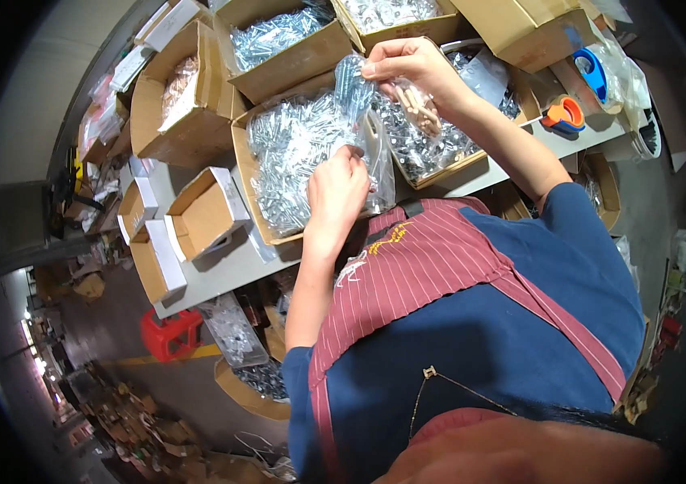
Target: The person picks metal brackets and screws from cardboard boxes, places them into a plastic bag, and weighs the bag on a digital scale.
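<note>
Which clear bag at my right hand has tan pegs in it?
The bag of tan pegs, just below your right hand; the bag of silvery-blue pieces is at its fingertips.

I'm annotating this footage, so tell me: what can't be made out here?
All in the head view:
Left hand: whether it grips anything; its own back hides the palm.
Bagged metal pieces: too small and overlapping to count.
Upper-right carton: cut off by the top edge.
Distant floor clutter: too small to identify.

- We seem to be in a packing workshop.
- We see open cartons (294, 68) of bagged hardware (282, 149) crowding our bench (228, 275).
- Tape dispensers (553, 118) sit toward its right end.
- Beyond, we see piled boxes (127, 415) and a yellow floor line (211, 351).
</note>
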Action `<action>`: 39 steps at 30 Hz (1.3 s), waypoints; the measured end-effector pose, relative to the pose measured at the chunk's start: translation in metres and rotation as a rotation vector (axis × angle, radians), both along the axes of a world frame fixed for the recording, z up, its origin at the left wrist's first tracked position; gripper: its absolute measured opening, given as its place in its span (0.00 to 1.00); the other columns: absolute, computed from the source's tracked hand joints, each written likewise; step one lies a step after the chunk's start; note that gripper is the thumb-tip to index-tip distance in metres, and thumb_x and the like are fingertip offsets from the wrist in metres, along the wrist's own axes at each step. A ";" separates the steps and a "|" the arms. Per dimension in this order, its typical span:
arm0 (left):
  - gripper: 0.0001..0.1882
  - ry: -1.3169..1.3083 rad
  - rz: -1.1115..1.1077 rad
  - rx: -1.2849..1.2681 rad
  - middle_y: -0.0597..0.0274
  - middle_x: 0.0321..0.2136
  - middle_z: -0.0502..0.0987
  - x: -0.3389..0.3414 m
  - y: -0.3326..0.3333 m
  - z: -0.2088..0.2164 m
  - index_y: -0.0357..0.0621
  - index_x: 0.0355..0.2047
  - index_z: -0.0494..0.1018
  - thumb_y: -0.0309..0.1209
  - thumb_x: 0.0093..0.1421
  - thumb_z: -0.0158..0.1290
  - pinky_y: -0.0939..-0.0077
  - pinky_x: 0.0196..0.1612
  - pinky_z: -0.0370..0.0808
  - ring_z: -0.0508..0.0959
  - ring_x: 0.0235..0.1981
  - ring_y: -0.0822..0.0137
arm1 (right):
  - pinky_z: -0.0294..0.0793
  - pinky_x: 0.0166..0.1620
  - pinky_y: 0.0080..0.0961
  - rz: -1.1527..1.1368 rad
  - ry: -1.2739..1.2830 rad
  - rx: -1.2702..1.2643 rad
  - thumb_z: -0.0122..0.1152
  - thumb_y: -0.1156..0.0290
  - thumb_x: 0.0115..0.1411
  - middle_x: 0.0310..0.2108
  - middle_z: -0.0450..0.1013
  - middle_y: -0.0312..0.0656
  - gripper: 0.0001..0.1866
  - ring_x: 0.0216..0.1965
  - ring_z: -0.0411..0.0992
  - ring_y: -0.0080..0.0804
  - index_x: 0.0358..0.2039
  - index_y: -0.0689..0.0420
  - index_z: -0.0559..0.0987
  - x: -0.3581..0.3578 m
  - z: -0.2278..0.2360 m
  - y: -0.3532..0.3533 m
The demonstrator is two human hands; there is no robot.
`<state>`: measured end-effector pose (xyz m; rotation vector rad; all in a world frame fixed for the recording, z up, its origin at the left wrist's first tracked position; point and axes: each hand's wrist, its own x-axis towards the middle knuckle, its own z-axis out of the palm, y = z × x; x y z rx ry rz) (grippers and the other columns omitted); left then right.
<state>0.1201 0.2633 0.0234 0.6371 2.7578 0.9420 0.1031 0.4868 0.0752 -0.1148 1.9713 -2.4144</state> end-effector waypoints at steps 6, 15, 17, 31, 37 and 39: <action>0.09 -0.151 0.093 0.299 0.54 0.25 0.80 0.029 -0.043 0.001 0.42 0.37 0.79 0.26 0.60 0.49 0.73 0.33 0.74 0.81 0.27 0.62 | 0.67 0.26 0.10 0.112 -0.063 -0.295 0.62 0.74 0.56 0.23 0.73 0.33 0.05 0.23 0.71 0.14 0.29 0.62 0.80 -0.028 -0.018 -0.015; 0.06 0.025 0.538 1.204 0.47 0.31 0.79 0.106 -0.177 -0.015 0.40 0.15 0.68 0.21 0.46 0.49 0.68 0.46 0.71 0.78 0.36 0.56 | 0.70 0.32 0.09 0.415 -0.015 -0.199 0.60 0.78 0.57 0.30 0.77 0.36 0.05 0.30 0.73 0.16 0.31 0.64 0.82 -0.117 -0.035 -0.189; 0.08 0.125 0.369 1.270 0.57 0.18 0.72 0.108 -0.200 -0.029 0.43 0.13 0.65 0.20 0.45 0.48 0.66 0.40 0.69 0.73 0.32 0.59 | 0.72 0.33 0.17 0.411 0.017 -0.071 0.60 0.78 0.53 0.26 0.78 0.39 0.06 0.29 0.74 0.22 0.29 0.64 0.84 -0.145 -0.051 -0.239; 0.07 -0.004 0.785 1.131 0.55 0.24 0.75 0.102 -0.218 -0.050 0.34 0.26 0.70 0.18 0.54 0.42 0.85 0.28 0.68 0.72 0.22 0.73 | 0.72 0.50 0.26 0.530 0.225 0.370 0.60 0.67 0.55 0.40 0.79 0.42 0.15 0.43 0.76 0.33 0.42 0.57 0.82 -0.183 -0.090 -0.329; 0.06 -0.014 0.660 0.131 0.64 0.14 0.72 0.051 -0.180 -0.054 0.38 0.33 0.74 0.29 0.62 0.54 0.75 0.22 0.66 0.73 0.17 0.75 | 0.76 0.46 0.24 0.436 0.254 0.171 0.58 0.69 0.63 0.35 0.79 0.40 0.11 0.38 0.76 0.24 0.39 0.62 0.82 -0.131 -0.005 -0.095; 0.10 0.029 0.724 -0.015 0.58 0.15 0.74 0.038 -0.152 -0.050 0.40 0.32 0.74 0.35 0.62 0.58 0.69 0.24 0.69 0.75 0.18 0.66 | 0.76 0.45 0.24 -0.001 0.391 0.112 0.60 0.67 0.59 0.35 0.80 0.41 0.12 0.37 0.76 0.27 0.40 0.61 0.82 -0.149 -0.012 -0.018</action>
